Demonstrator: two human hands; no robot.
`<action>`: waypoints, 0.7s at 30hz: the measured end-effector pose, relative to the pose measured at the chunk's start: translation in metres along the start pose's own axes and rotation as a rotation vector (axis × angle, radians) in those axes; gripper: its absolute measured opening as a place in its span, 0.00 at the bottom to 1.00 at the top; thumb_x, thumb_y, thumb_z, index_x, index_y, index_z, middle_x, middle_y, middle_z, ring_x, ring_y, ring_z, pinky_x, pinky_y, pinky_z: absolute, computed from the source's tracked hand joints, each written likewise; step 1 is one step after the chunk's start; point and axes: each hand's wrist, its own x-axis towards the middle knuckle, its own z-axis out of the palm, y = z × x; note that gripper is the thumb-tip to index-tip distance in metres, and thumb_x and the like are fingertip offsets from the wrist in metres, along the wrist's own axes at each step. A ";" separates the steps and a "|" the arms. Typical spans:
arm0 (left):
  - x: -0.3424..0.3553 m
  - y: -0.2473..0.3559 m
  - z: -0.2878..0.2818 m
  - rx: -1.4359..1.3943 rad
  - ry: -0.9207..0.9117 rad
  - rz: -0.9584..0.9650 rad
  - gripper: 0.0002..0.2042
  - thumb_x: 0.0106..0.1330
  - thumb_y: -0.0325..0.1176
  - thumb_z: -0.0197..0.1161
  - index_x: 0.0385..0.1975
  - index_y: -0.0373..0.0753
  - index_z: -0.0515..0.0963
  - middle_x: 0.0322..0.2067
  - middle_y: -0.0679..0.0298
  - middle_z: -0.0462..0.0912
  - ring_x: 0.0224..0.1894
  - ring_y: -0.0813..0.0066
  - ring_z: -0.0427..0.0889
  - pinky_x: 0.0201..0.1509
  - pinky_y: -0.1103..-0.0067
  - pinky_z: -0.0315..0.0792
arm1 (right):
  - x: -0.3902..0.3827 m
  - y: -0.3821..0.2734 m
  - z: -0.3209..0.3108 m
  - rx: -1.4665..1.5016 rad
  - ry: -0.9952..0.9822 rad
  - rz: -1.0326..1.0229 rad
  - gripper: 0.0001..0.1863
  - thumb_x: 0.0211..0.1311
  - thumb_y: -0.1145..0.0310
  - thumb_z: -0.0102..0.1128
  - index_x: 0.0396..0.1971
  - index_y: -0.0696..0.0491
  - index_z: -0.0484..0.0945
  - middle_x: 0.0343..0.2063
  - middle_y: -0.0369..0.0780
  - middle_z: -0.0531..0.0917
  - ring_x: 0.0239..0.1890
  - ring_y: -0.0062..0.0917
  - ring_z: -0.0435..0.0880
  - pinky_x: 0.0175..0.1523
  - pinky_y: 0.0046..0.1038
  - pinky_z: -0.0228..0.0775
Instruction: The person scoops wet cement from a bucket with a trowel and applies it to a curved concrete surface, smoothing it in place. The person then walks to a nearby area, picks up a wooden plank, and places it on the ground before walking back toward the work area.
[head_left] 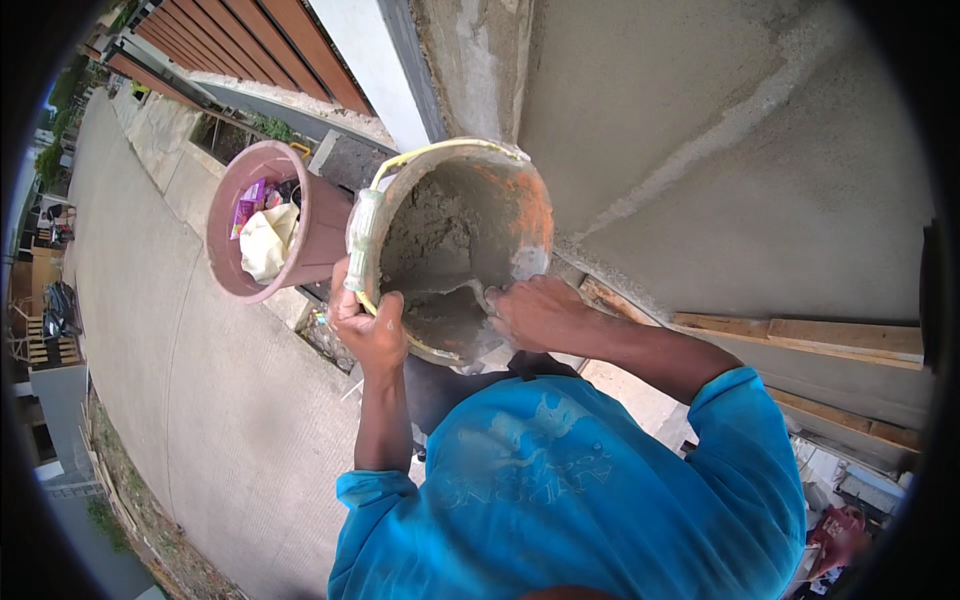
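A bucket (528, 200) smeared with orange and grey is tilted in front of my body, its mouth toward me. Wet grey mortar (430, 235) lies inside it. My left hand (372, 328) is closed on the bucket's near left rim, beside the yellow wire handle with its pale grip (364, 225). At the right side of the mouth, my right hand (543, 314) is closed around the handle of a trowel (479, 292). The trowel's bent metal neck shows by the fingers; its blade is in the mortar and hard to make out.
A pinkish-brown bin (325, 230) holding a pale cloth and purple packaging stands left of the bucket. On the right rises a grey plastered wall (720, 180) with wooden planks (800, 335) along it. A concrete road (200, 380) runs down the left, and a brown slatted fence (250, 45) stands ahead.
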 end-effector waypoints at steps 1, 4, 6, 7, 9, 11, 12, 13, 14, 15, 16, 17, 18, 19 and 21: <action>0.005 0.001 0.001 0.020 -0.028 0.023 0.19 0.43 0.21 0.55 0.39 0.27 0.77 0.39 0.62 0.76 0.42 0.77 0.73 0.50 0.81 0.65 | -0.003 0.006 -0.006 0.062 0.037 0.062 0.15 0.63 0.62 0.51 0.38 0.60 0.78 0.28 0.51 0.83 0.33 0.45 0.84 0.39 0.45 0.76; 0.016 0.010 0.017 0.079 -0.065 0.109 0.22 0.41 0.21 0.54 0.41 0.28 0.76 0.34 0.67 0.75 0.38 0.78 0.72 0.48 0.83 0.64 | -0.001 0.027 -0.005 0.204 0.041 0.198 0.19 0.64 0.57 0.51 0.40 0.59 0.77 0.28 0.54 0.82 0.36 0.49 0.83 0.43 0.48 0.73; 0.018 0.014 0.026 0.109 -0.107 0.139 0.20 0.41 0.22 0.54 0.40 0.28 0.77 0.35 0.66 0.75 0.38 0.78 0.72 0.48 0.83 0.64 | -0.005 0.020 0.020 0.235 -0.056 0.170 0.21 0.64 0.55 0.51 0.39 0.61 0.77 0.30 0.54 0.83 0.36 0.50 0.83 0.44 0.48 0.73; 0.012 0.010 0.028 0.141 -0.122 0.143 0.20 0.41 0.22 0.54 0.39 0.28 0.78 0.35 0.66 0.76 0.38 0.78 0.72 0.48 0.82 0.65 | -0.006 0.016 0.038 0.249 -0.089 0.098 0.22 0.64 0.54 0.51 0.38 0.62 0.77 0.30 0.54 0.83 0.35 0.50 0.82 0.45 0.47 0.73; 0.013 0.013 0.027 0.199 -0.126 0.122 0.19 0.41 0.22 0.54 0.37 0.27 0.78 0.35 0.65 0.76 0.38 0.78 0.73 0.47 0.82 0.65 | -0.012 0.032 0.035 0.366 0.027 -0.004 0.24 0.64 0.52 0.51 0.35 0.63 0.76 0.28 0.54 0.82 0.35 0.48 0.83 0.45 0.46 0.73; 0.020 0.014 0.027 0.212 -0.138 0.162 0.19 0.41 0.23 0.54 0.37 0.28 0.79 0.36 0.65 0.76 0.38 0.78 0.73 0.46 0.82 0.66 | -0.008 0.043 0.029 0.482 0.037 -0.027 0.26 0.65 0.51 0.51 0.33 0.64 0.75 0.26 0.54 0.82 0.32 0.45 0.83 0.43 0.44 0.73; 0.017 0.012 0.026 0.189 -0.167 0.194 0.19 0.41 0.23 0.54 0.37 0.28 0.79 0.35 0.65 0.77 0.37 0.78 0.73 0.45 0.82 0.66 | -0.010 0.041 0.034 0.553 -0.018 0.028 0.26 0.65 0.50 0.51 0.32 0.64 0.75 0.25 0.53 0.81 0.30 0.44 0.83 0.42 0.43 0.73; 0.016 0.010 0.027 0.168 -0.196 0.225 0.19 0.41 0.23 0.54 0.36 0.29 0.79 0.35 0.65 0.77 0.37 0.78 0.73 0.44 0.82 0.66 | -0.011 0.040 0.037 0.624 -0.074 0.083 0.27 0.65 0.49 0.51 0.30 0.64 0.75 0.23 0.52 0.81 0.27 0.42 0.83 0.41 0.43 0.73; 0.018 0.005 0.031 0.174 -0.196 0.264 0.19 0.40 0.23 0.55 0.36 0.29 0.79 0.34 0.65 0.77 0.36 0.79 0.73 0.43 0.83 0.66 | -0.009 0.038 0.037 0.842 -0.139 0.079 0.25 0.66 0.49 0.52 0.30 0.62 0.74 0.21 0.48 0.78 0.23 0.37 0.79 0.35 0.39 0.70; 0.017 0.007 0.031 0.177 -0.234 0.244 0.18 0.40 0.23 0.55 0.36 0.29 0.80 0.35 0.63 0.77 0.37 0.75 0.74 0.45 0.82 0.67 | -0.008 0.034 0.040 1.069 -0.210 0.079 0.23 0.66 0.50 0.52 0.29 0.59 0.73 0.19 0.44 0.76 0.19 0.32 0.76 0.30 0.35 0.68; 0.018 0.011 0.031 0.182 -0.273 0.223 0.18 0.41 0.22 0.55 0.35 0.29 0.80 0.36 0.60 0.78 0.38 0.71 0.76 0.46 0.81 0.68 | -0.006 0.030 0.042 1.297 -0.282 0.078 0.22 0.67 0.50 0.52 0.29 0.56 0.72 0.17 0.39 0.73 0.15 0.27 0.72 0.24 0.31 0.65; 0.020 0.014 0.031 0.186 -0.313 0.202 0.17 0.41 0.21 0.55 0.35 0.29 0.80 0.37 0.58 0.78 0.40 0.68 0.78 0.48 0.79 0.69 | -0.003 0.027 0.043 1.524 -0.357 0.076 0.20 0.67 0.50 0.53 0.28 0.54 0.71 0.15 0.35 0.71 0.11 0.22 0.68 0.18 0.27 0.63; 0.021 0.016 0.032 0.196 -0.315 0.208 0.18 0.41 0.21 0.55 0.35 0.29 0.80 0.37 0.60 0.79 0.41 0.71 0.78 0.48 0.80 0.69 | -0.003 0.025 0.040 1.607 -0.387 0.079 0.17 0.69 0.52 0.51 0.28 0.51 0.69 0.15 0.31 0.67 0.11 0.16 0.66 0.15 0.21 0.57; 0.023 0.016 0.032 0.141 -0.294 0.150 0.18 0.41 0.21 0.55 0.36 0.29 0.80 0.38 0.61 0.80 0.41 0.72 0.78 0.48 0.80 0.70 | -0.003 0.025 0.042 1.735 -0.415 0.130 0.17 0.69 0.53 0.51 0.29 0.51 0.69 0.15 0.31 0.68 0.11 0.17 0.66 0.15 0.21 0.58; 0.034 0.013 0.030 0.036 -0.256 0.050 0.19 0.40 0.21 0.55 0.36 0.29 0.79 0.39 0.64 0.81 0.41 0.74 0.79 0.47 0.81 0.70 | 0.002 0.026 0.049 1.991 -0.464 0.218 0.15 0.70 0.55 0.49 0.29 0.52 0.69 0.16 0.32 0.68 0.10 0.17 0.66 0.15 0.22 0.59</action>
